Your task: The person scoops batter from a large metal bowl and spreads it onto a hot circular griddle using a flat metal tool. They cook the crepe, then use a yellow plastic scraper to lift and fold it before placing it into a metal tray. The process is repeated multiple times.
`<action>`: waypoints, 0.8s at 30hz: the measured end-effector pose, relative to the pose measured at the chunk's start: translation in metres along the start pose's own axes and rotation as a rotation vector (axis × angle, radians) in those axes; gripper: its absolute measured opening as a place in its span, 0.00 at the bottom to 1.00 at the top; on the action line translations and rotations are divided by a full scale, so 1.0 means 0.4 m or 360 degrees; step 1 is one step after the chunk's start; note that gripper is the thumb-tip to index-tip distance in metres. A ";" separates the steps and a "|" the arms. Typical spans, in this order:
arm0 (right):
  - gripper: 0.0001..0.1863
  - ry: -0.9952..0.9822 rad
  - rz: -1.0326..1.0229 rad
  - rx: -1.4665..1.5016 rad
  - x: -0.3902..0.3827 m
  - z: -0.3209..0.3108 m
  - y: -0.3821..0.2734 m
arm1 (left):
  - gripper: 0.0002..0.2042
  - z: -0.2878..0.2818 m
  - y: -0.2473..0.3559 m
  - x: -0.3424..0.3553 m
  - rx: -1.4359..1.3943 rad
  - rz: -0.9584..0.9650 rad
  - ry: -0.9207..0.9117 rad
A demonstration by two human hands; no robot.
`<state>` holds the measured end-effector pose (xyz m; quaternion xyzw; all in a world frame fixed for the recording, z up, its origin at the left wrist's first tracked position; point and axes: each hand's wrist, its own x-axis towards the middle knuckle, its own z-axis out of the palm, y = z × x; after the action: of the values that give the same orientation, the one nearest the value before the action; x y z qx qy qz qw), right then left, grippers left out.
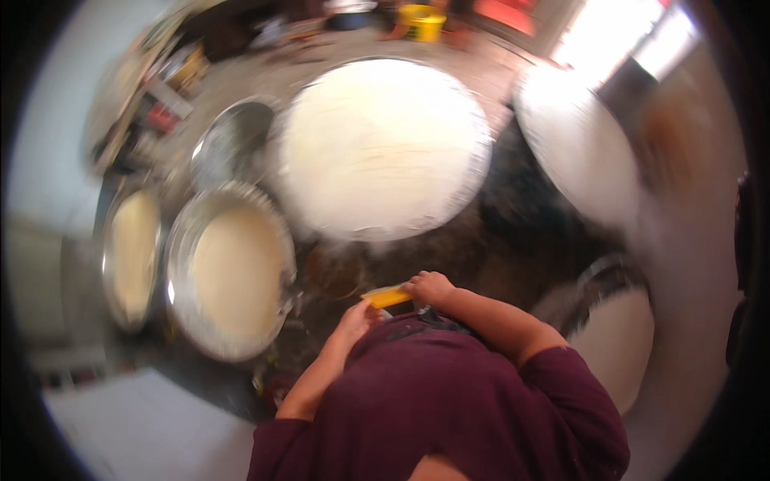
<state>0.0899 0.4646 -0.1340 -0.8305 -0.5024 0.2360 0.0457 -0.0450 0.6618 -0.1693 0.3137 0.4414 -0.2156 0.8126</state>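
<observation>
Close in front of my body, a small flat yellow piece (387, 297) spans the gap between my two hands. Its exact kind cannot be told through the blur. The fingers of my left hand (358, 319) close on its left end. At its right end my right hand (429, 287) is bent round it with curled fingers. Beyond my hands lies a very large round pan (485, 164) filled with pale, creamy-white stuff. To my left stands a metal basin (176, 276) holding a cream-coloured liquid or batter.
Further left is another metal basin (107, 276) with pale contents, and behind it a grey metal bowl (228, 140). A large white round surface (573, 144) stands tilted at right. A yellow bucket (423, 22) is at the back. A white surface (152, 425) lies lower left.
</observation>
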 end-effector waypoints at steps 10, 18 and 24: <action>0.18 0.0980 0.1809 0.1989 -0.385 0.140 -0.100 | 0.15 -0.139 0.065 0.073 0.2225 -0.0084 -0.0909; 0.16 0.2418 0.1677 0.2722 -0.641 0.245 -0.286 | 0.15 -0.062 0.092 0.057 0.2809 -0.0126 -0.1030; 0.16 0.2500 0.2264 0.1862 -0.900 0.430 -0.369 | 0.16 0.084 0.026 0.036 0.3111 -0.0062 -0.1044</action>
<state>-0.2436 0.2012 -0.1152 -0.6918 0.4140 -0.1688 0.5671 -0.0113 0.6445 -0.1644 0.7560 -0.1652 -0.5684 0.2795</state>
